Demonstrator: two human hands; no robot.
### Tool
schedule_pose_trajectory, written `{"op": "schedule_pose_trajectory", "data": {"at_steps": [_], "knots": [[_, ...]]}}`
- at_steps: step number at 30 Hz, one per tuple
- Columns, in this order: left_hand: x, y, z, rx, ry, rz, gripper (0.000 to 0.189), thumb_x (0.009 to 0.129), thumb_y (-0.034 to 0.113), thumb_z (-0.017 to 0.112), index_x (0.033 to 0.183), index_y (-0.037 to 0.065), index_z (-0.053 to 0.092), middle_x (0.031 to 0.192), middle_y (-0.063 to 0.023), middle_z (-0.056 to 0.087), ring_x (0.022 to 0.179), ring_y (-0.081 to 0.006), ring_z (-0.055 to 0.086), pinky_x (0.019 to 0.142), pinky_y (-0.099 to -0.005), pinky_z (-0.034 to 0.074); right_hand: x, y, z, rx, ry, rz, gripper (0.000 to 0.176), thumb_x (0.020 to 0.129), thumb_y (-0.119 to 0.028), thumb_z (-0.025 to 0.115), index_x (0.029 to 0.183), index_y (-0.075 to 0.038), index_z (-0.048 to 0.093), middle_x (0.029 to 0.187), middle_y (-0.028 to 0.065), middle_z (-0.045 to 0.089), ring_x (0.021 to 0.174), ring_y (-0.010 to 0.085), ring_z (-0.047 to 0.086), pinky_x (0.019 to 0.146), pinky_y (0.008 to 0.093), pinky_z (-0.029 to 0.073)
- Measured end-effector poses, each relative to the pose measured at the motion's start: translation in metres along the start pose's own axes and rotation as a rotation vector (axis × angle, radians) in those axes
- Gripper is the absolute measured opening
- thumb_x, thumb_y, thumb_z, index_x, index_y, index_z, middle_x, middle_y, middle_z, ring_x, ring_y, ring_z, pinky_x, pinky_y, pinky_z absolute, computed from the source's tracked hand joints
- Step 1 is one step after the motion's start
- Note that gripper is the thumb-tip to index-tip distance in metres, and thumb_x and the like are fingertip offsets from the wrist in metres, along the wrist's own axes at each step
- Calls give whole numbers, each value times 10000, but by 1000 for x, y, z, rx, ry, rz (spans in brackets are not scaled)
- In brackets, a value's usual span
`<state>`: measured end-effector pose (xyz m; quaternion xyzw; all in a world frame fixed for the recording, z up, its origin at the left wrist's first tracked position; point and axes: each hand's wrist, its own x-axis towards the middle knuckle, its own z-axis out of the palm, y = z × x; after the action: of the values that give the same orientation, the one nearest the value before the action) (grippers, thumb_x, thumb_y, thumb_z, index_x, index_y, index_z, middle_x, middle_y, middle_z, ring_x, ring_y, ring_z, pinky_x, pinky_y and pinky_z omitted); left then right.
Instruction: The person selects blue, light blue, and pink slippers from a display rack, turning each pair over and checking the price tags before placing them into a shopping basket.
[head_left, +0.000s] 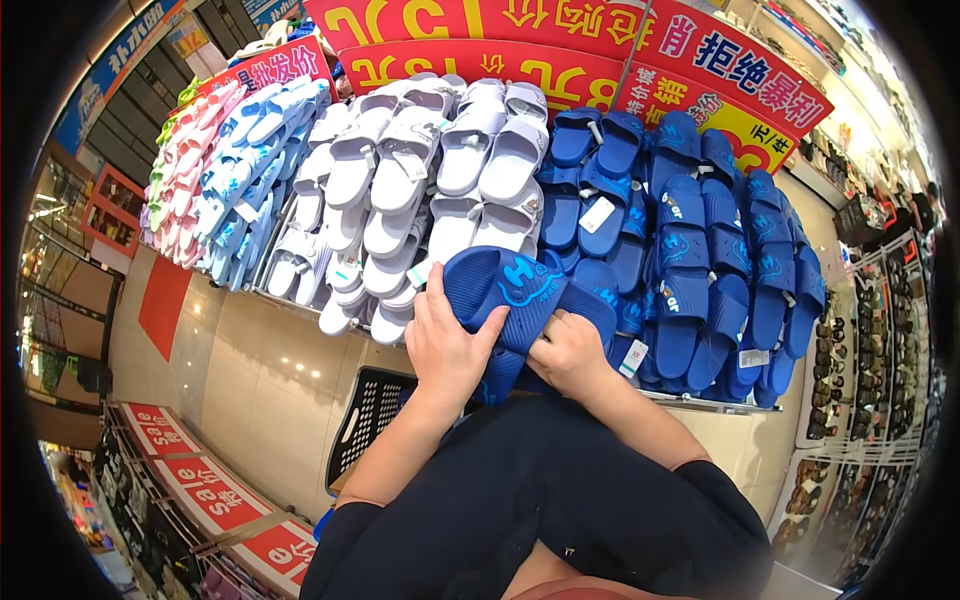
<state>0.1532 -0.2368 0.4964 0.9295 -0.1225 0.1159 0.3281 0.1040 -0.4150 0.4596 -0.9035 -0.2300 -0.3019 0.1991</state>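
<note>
A pair of dark blue slide slippers, with light blue lettering on the strap, is held up in front of my body. My left hand is closed around one end of it, thumb on top. My right hand has its fingers curled on the other side, near the lower strap; its fingertips are partly hidden. Just beyond stand rows of white slippers and, to their right, stacked blue slippers, several with white tags.
Pink slippers and light blue slippers fill the rack's left end. Red and yellow price signs stand behind. A black basket is at my left. Sale signs line a lower-left shelf; shoe racks are at right.
</note>
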Motion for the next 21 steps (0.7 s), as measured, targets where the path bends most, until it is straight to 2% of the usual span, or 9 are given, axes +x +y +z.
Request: {"op": "schedule_pose_trajectory", "data": {"at_steps": [5, 9, 10, 11, 13, 15, 17, 18, 21], "knots": [[3, -10, 6, -174, -43, 43, 948, 775, 375, 786, 1463, -29, 273, 1236, -269, 487, 1118, -414, 518, 992, -451, 408, 0, 11, -1, -6, -2, 24, 182, 591, -136, 722, 678, -99, 567, 739, 72, 548, 700, 251, 573, 575, 366, 443], [0, -20, 7, -236, 121, 293, 868, 793, 238, 757, 1445, -61, 269, 1356, -271, 321, 1245, -396, 373, 1072, -461, 309, -2, 29, -4, 14, 53, 184, 162, 593, -125, 718, 682, -94, 587, 739, 88, 559, 695, 284, 574, 600, 402, 464], [-5, -22, 7, -261, 168, 301, 861, 778, 200, 760, 1434, -74, 273, 1365, -275, 291, 1257, -398, 344, 1077, -470, 294, -7, 35, 1, 45, 91, 313, 138, 625, -112, 712, 739, -77, 643, 754, 108, 567, 704, 320, 573, 632, 430, 483], [-10, -24, 8, -287, 215, 308, 856, 764, 162, 764, 1423, -86, 278, 1373, -280, 260, 1270, -400, 314, 1082, -479, 279, -10, 40, -1, 109, 52, 459, 280, 723, -78, 722, 1003, -85, 722, 918, 147, 681, 834, 298, 653, 731, 367, 516], [-17, -29, 16, -384, 255, 268, 820, 787, 142, 709, 1422, -99, 250, 1382, -281, 273, 1280, -388, 314, 1101, -476, 258, -8, 47, -2, 366, 137, 703, 217, 799, -69, 699, 1013, -37, 711, 915, 111, 714, 822, 218, 673, 726, 310, 508], [-20, -38, 27, -504, 59, 235, 842, 797, 160, 703, 1441, -99, 226, 1370, -277, 309, 1262, -379, 339, 1108, -468, 255, 1, 47, -2, 938, 323, 1009, 159, 903, -86, 621, 1014, 6, 686, 780, 4, 653, 623, 104, 572, 596, 269, 474], [-26, -36, 33, -692, -193, 212, 953, 831, 350, 714, 1481, -86, 172, 1439, -253, 302, 1328, -357, 338, 1135, -443, 235, -10, 61, 10, 1331, 381, 1231, 192, 934, -99, 586, 1086, -5, 655, 809, 22, 667, 641, 112, 599, 586, 248, 478], [-28, -32, 33, -720, -288, 255, 988, 826, 401, 716, 1487, -80, 162, 1459, -254, 286, 1350, -361, 323, 1140, -441, 229, 3, 53, -6, 1295, 313, 1420, 183, 947, -122, 572, 1091, -34, 642, 837, 47, 672, 662, 127, 620, 574, 260, 489], [-29, -16, 30, -644, -500, 447, 1115, 751, 481, 785, 1511, -33, 151, 1530, -268, 202, 1425, -409, 237, 1152, -460, 231, -3, 62, 10, 1714, 462, 1481, 184, 948, -124, 571, 1090, -31, 642, 840, 44, 670, 666, 125, 619, 577, 258, 489]]}}
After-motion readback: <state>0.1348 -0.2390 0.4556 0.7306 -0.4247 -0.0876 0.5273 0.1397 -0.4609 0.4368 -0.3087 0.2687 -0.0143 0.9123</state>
